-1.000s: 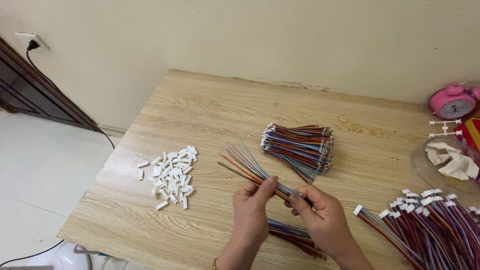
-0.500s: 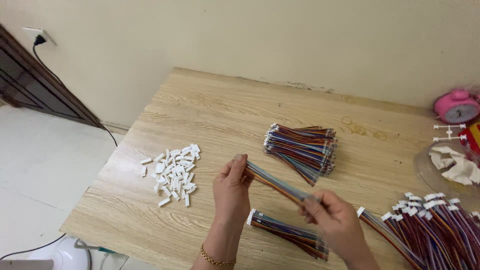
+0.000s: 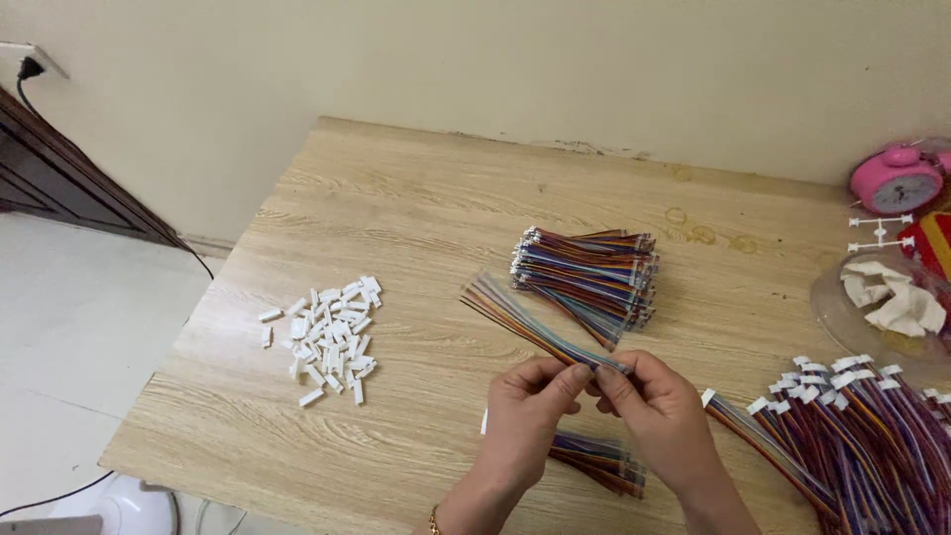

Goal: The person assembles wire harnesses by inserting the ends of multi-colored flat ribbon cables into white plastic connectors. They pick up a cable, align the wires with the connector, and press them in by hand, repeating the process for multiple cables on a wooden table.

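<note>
The far half of the desk (image 3: 396, 198) lies bare, and so does the strip between the pile of white connector housings (image 3: 327, 337) and the stacked wire bundle (image 3: 586, 277). To the right, passage is crowded by the heap of wires with white plugs (image 3: 852, 426), the clear dish (image 3: 892, 317) and the pink alarm clock (image 3: 897, 180). Near the front edge, a small wire bundle (image 3: 594, 461) lies just under the left hand (image 3: 530, 416) and right hand (image 3: 659, 411).

The wooden surface (image 3: 416, 228) carries a wire bundle (image 3: 586, 274); white connector housings (image 3: 327, 335) lie well left of it, a pink alarm clock (image 3: 897, 180) far right.
</note>
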